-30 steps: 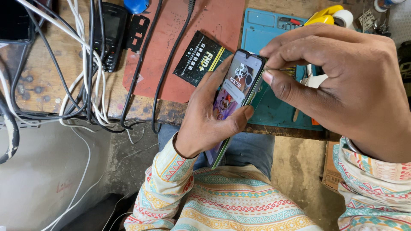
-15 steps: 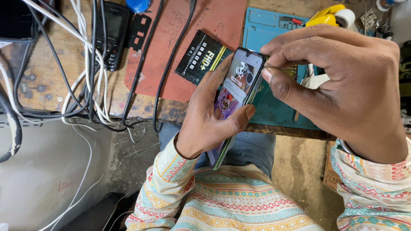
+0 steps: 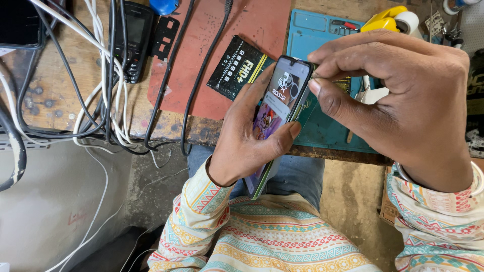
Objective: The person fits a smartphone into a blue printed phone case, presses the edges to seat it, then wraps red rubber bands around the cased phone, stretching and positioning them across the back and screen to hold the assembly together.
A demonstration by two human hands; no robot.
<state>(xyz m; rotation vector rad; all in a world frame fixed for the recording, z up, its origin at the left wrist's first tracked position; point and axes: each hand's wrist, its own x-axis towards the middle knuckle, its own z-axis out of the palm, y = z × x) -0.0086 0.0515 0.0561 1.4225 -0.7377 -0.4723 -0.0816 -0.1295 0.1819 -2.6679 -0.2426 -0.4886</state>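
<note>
**Smartphone held above the worktop edge, fingertips at its top corner**

In the head view, our only one, we see the left hand [image 3: 247, 136] wrapped around a smartphone [image 3: 280, 108], thumb pressed across the lower part of the lit screen and fingers behind the body. The phone stands tilted, its lower end over the lap and its upper end above the near edge of the worktop [image 3: 55, 75]. The right hand [image 3: 403, 100] comes in from the right with thumb and forefinger pinched at the phone's upper right corner; whether a small tool or part sits between those fingertips we cannot tell.

As for progress, we judge the work to be in its middle: the phone is whole, its screen is on, and nothing looks removed from it. The pinch at the corner suggests a fine job at the edge is in hand and not finished.

Beside the phone on the worktop lie a red mat [image 3: 237, 45] and a teal mat [image 3: 322, 35], with a black packet [image 3: 237, 68] resting on the red one. Further left an old black keypad phone [image 3: 133, 40] lies among black and white cables [image 3: 101, 90]. A yellow tape dispenser [image 3: 390, 20] stands at the far right.
</note>
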